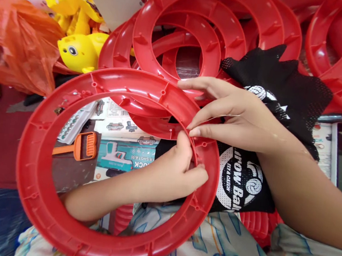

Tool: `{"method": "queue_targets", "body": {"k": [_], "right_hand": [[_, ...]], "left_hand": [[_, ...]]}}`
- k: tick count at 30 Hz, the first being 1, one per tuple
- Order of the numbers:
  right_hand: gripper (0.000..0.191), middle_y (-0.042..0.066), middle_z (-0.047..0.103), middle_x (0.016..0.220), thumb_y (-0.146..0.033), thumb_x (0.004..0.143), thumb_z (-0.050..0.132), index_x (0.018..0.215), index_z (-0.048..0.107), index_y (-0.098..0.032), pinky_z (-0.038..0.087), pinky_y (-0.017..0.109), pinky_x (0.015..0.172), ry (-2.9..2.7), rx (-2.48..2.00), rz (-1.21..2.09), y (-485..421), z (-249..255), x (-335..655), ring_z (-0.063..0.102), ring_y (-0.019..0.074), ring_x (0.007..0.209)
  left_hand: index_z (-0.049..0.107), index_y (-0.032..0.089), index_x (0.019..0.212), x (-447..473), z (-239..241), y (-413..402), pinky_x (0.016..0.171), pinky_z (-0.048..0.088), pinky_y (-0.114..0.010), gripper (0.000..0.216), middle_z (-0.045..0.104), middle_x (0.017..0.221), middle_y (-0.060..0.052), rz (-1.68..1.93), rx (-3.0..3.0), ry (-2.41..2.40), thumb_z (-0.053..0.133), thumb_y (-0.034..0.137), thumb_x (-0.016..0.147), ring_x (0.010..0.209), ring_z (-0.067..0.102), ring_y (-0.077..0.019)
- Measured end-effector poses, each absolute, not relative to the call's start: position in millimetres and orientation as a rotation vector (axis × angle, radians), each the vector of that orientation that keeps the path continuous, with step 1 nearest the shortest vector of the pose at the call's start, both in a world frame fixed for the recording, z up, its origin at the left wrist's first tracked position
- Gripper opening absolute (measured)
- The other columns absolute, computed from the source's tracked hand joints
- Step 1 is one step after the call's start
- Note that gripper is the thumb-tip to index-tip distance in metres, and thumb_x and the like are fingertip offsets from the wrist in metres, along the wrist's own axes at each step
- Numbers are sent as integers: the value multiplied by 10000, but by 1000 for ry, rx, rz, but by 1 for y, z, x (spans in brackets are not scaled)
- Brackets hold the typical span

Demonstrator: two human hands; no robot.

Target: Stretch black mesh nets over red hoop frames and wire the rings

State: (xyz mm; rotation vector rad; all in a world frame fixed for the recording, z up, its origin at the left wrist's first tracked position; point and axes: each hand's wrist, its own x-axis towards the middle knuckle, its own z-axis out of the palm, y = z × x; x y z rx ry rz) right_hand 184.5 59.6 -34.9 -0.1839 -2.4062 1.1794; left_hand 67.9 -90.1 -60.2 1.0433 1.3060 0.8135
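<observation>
A large red plastic ring (38, 195) lies tilted over my lap, ribbed underside up. My left hand (181, 170) reaches up through the ring's hole and pinches its right inner rim. My right hand (230, 114) comes in from the right, thumb and fingers pressed on the same stretch of rim, index finger stretched along the upper band. Both hands meet at one spot on the ring.
A pile of more red rings (181, 27) rises behind. A black mesh bag with white print (241, 180) lies under my right arm. At the left are a yellow toy (75, 48), an orange plastic bag (17, 42), toy boxes (125, 156) and an orange tool (85, 145).
</observation>
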Motion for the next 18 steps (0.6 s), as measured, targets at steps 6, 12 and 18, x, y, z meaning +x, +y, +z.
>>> {"method": "queue_targets", "body": {"k": [6, 12, 18], "right_hand": [[85, 41, 581, 1359, -316, 757, 773, 765, 771, -232, 460, 326, 1099, -2390, -279, 1275, 61, -37, 186, 567, 207, 1219], [64, 62, 584, 1348, -284, 770, 750, 760, 759, -222, 467, 331, 1100, -2331, -207, 1291, 59, -38, 187, 567, 205, 1236], [50, 67, 636, 1227, -248, 784, 735, 774, 752, -203, 505, 352, 1031, -2285, -252, 1253, 55, -37, 189, 612, 194, 1148]], "left_hand": [[338, 222, 1034, 68, -59, -91, 850, 551, -395, 319, 559, 856, -33, 809, 972, 1205, 606, 274, 867, 1025, 616, -255], [382, 223, 1066, 74, -58, -85, 763, 562, -255, 275, 582, 1048, -23, 1172, 750, 994, 603, 234, 903, 884, 627, -121], [382, 207, 1037, 76, -64, -77, 994, 489, -363, 188, 558, 1138, -58, 1258, 1020, 1263, 519, 177, 912, 1153, 554, -189]]}}
